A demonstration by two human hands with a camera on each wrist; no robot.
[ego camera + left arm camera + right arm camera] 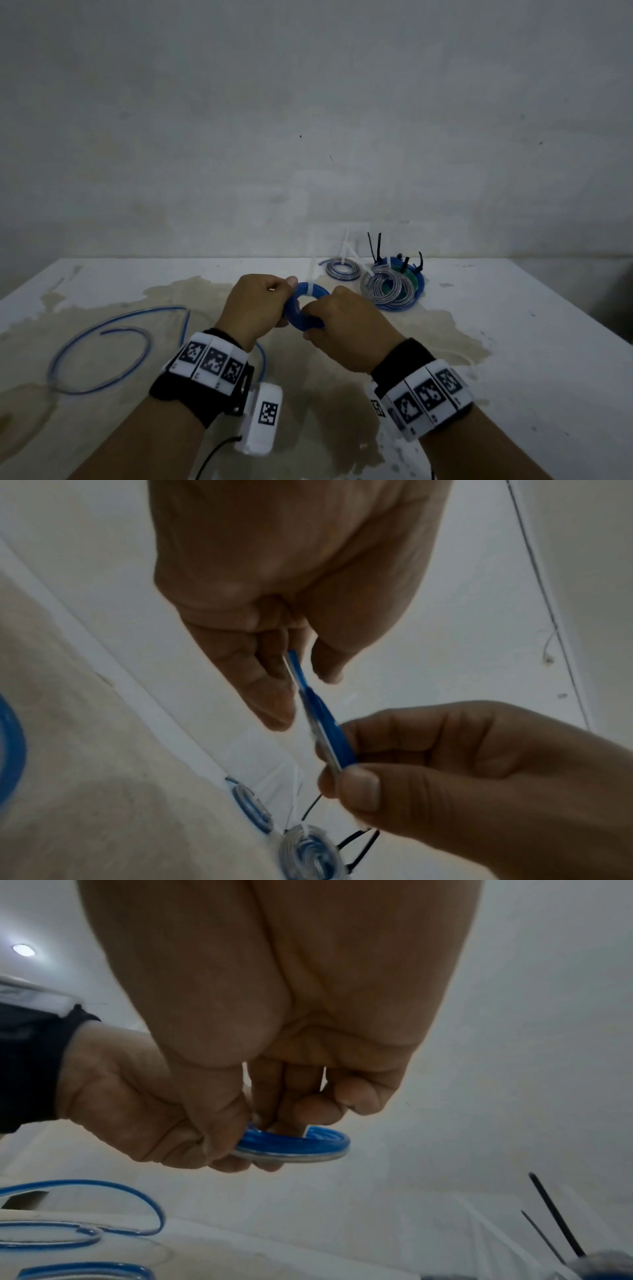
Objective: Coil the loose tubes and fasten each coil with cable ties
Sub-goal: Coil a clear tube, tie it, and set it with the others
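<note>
A small blue tube coil (301, 310) is held above the table between both hands. My left hand (270, 303) grips its left side, thumb on top. My right hand (329, 320) pinches its right lower side. A white cable tie (311, 291) wraps the coil's top. In the left wrist view the coil (323, 723) is edge-on, between my left hand (294, 680) and my right hand (346, 769). In the right wrist view my right hand (301, 1115) curls over the coil (301, 1146), and my left hand (143, 1115) holds its left edge. A loose blue tube (102, 346) lies at the left.
Several tied coils (390, 289) lie at the back right by the wall, one clear-blue coil (342, 270) beside them, with black cable tie tails (375, 248) sticking up. The white table (513, 342) is stained brown in the middle. A grey wall stands right behind the table.
</note>
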